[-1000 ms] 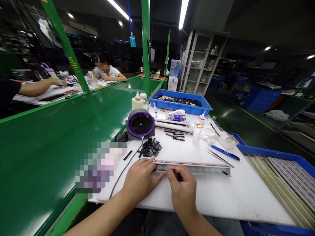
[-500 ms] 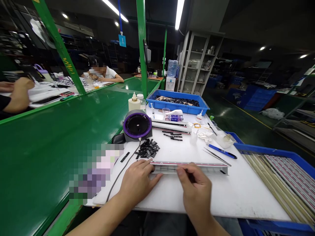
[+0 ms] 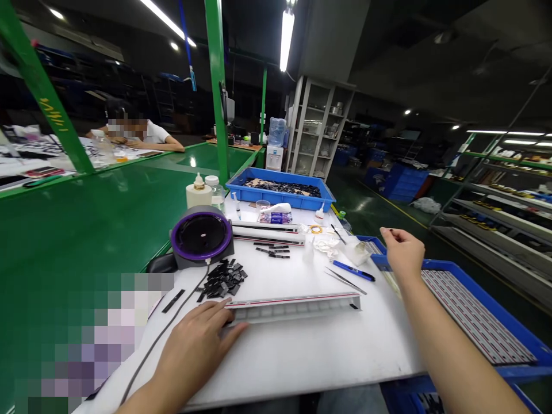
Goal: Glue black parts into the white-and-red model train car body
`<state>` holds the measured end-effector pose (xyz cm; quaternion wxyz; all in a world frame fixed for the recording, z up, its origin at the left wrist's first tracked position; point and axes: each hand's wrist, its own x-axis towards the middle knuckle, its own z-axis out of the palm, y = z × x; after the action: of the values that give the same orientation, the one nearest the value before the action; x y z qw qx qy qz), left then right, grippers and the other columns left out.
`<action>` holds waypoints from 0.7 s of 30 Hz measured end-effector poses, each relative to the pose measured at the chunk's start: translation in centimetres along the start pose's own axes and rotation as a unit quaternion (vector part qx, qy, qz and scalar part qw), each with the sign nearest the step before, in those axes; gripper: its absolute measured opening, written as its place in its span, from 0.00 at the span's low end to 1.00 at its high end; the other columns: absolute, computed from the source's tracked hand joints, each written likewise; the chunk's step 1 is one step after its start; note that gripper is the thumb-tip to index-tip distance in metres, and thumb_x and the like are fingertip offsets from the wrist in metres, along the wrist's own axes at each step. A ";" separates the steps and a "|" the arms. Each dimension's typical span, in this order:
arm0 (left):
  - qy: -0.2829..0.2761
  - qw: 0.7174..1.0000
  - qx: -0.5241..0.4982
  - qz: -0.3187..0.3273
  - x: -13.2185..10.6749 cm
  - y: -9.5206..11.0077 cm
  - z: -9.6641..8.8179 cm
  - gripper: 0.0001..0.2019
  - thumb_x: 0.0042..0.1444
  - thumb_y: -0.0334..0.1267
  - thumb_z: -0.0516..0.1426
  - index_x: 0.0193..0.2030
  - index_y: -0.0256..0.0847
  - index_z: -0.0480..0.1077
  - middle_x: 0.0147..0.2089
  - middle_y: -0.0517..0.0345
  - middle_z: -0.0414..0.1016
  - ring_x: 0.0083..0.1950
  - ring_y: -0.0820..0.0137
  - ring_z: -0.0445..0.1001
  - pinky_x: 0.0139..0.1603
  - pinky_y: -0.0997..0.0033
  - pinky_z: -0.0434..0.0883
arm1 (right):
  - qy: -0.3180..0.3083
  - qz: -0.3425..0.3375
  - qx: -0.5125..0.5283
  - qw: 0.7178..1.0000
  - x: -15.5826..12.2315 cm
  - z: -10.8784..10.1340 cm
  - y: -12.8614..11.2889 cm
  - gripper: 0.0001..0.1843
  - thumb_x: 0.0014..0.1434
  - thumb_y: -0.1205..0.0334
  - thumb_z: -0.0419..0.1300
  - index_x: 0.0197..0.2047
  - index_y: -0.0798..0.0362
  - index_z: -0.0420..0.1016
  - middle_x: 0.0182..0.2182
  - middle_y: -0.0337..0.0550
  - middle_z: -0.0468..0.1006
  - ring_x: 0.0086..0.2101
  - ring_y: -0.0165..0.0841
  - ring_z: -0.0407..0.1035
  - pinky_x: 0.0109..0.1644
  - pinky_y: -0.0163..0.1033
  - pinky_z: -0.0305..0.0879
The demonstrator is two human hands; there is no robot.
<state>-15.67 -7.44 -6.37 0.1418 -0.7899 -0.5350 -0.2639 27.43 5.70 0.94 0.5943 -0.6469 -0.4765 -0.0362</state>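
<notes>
My left hand (image 3: 198,345) grips the left end of a long white channel-shaped strip (image 3: 293,300), fingers behind it and thumb in front. A red line runs along the strip's upper edge, and it lies on the white tabletop. My right hand (image 3: 404,253) is raised off to the right, above the blue crate's edge, with thumb and fingers pinched. Something small and dark may be at the fingertips; I cannot make it out. A heap of small black pieces (image 3: 222,280) lies just beyond my left hand. Tweezers (image 3: 347,282) and a blue pen-like tool (image 3: 353,270) lie beyond the strip.
A round purple-rimmed device (image 3: 202,234) stands at the left, its cable crossing the table. At the back is a blue tray (image 3: 280,199) of black pieces. A blue crate (image 3: 509,328) with striped strips stands at right. Another person (image 3: 142,129) sits at the far left.
My right hand has left the strip and moved up and right, over the crate. My left hand stays on the strip's left end. The view has turned to the right.
</notes>
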 end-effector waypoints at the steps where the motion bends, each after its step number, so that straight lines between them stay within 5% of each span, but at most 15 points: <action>1: -0.002 1.000 0.003 0.001 0.0 -0.1 0.1 0.16 0.59 0.52 0.54 0.29 0.44 0.74 0.41 0.53 0.81 0.43 0.59 0.78 0.43 0.62 0.74 | -0.001 -0.002 -0.011 1.000 0.2 0.2 0.4 0.21 0.53 0.46 0.65 0.32 0.59 0.80 0.21 0.41 0.71 0.24 0.32 0.63 0.32 0.39 0.57; 9: -0.028 1.000 0.010 -0.004 -0.1 -0.4 0.2 0.17 0.60 0.52 0.52 0.29 0.46 0.73 0.41 0.54 0.81 0.43 0.61 0.78 0.42 0.64 0.74 | -0.105 -0.001 -0.060 0.993 0.4 2.6 1.9 0.23 0.52 0.44 0.62 0.31 0.59 0.80 0.20 0.42 0.72 0.25 0.35 0.64 0.33 0.40 0.57; 12: -0.034 0.999 -0.001 -0.011 -0.1 -0.4 0.1 0.16 0.60 0.52 0.53 0.29 0.46 0.73 0.41 0.55 0.81 0.44 0.62 0.78 0.43 0.64 0.73 | -0.144 0.005 -0.062 0.988 -0.8 2.6 2.4 0.27 0.47 0.44 0.64 0.40 0.60 0.80 0.21 0.40 0.71 0.25 0.35 0.64 0.32 0.39 0.57; 16: -0.041 0.999 -0.016 -0.022 0.0 -0.4 0.1 0.16 0.60 0.52 0.52 0.29 0.46 0.73 0.39 0.55 0.80 0.44 0.62 0.78 0.43 0.65 0.73 | -0.149 -0.002 0.027 0.988 -5.8 -0.2 2.1 0.25 0.56 0.46 0.59 0.49 0.58 0.75 0.24 0.37 0.68 0.24 0.32 0.62 0.30 0.37 0.59; 21: -0.039 0.998 -0.027 -0.029 0.1 -0.4 0.3 0.19 0.60 0.55 0.50 0.29 0.46 0.73 0.38 0.54 0.80 0.42 0.61 0.78 0.42 0.64 0.73 | -0.284 -0.132 0.083 0.946 -12.2 -4.4 1.7 0.16 0.60 0.62 0.54 0.50 0.51 0.74 0.44 0.46 0.72 0.43 0.40 0.68 0.44 0.42 0.66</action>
<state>-15.95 -7.02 -6.60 0.0923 -0.7872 -0.5555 -0.2514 24.18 -4.54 -6.52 0.4756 -0.5102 -0.7079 0.1111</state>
